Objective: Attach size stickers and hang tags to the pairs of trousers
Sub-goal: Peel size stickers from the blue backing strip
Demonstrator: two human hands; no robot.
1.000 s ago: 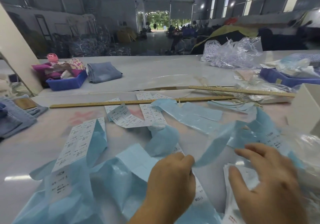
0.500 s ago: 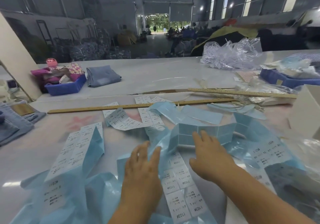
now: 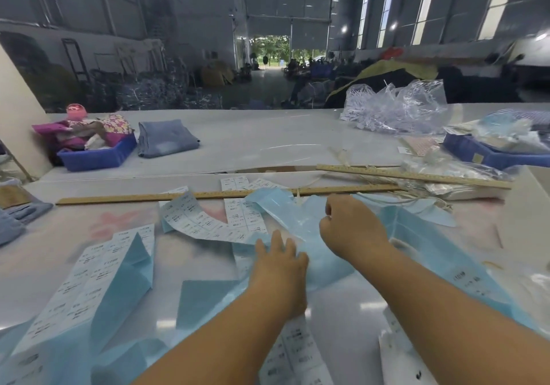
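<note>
A glossy white counter [image 3: 268,143] carries crumpled pale-blue backing strips of white size stickers [image 3: 196,221], two long wooden rulers, folded denim trousers [image 3: 166,139] and a blue plastic bin [image 3: 98,158] of coloured cloth. The left hand [image 3: 281,261] presses flat-fingered on a strip; the right hand [image 3: 349,227], fingers curled, pinches blue backing.

Daylight enters through tall windows [image 3: 428,6] and the open doorway [image 3: 270,49], leaving the hall dim. The glossy surface [image 3: 238,143] shows pale glare patches. Wide-angle distortion bends the edges; motion blur softens the fingers [image 3: 278,243].
</note>
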